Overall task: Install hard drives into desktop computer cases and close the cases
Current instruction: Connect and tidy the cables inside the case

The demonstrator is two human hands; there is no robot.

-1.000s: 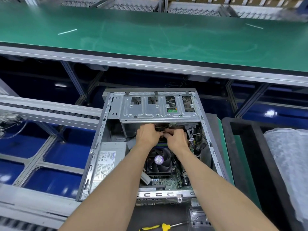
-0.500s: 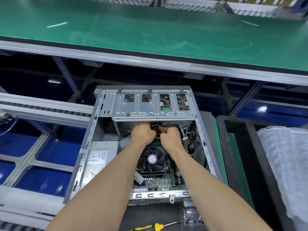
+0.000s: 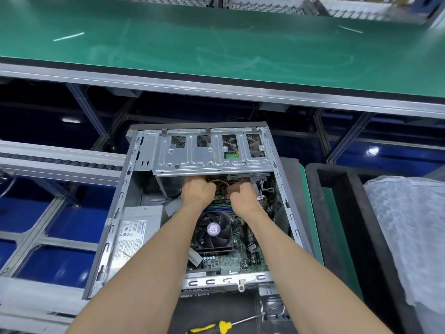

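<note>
An open grey desktop case (image 3: 120, 213) lies on its side in front of me, showing the motherboard, the CPU fan (image 3: 213, 230) and the power supply (image 3: 137, 227). A silver drive cage (image 3: 212, 155) spans its far end, and the edge of a hard drive (image 3: 240, 176) shows just beneath it. My left hand (image 3: 197, 192) and my right hand (image 3: 243, 197) both reach under the cage's near edge with their fingers curled. Yellow and black wires (image 3: 221, 183) run between them, and a grey cable (image 3: 255, 185) sits at my right fingers. The fingertips are hidden.
A yellow-handled screwdriver (image 3: 216, 327) lies on the black mat near me. A black foam tray (image 3: 337, 213) and a plastic-wrapped bundle (image 3: 409, 237) stand to the right. A roller conveyor (image 3: 60, 162) is on the left, and a green bench top (image 3: 216, 44) lies beyond.
Both hands have pushed a little deeper under the drive cage and drawn slightly apart. The case has stayed where it was.
</note>
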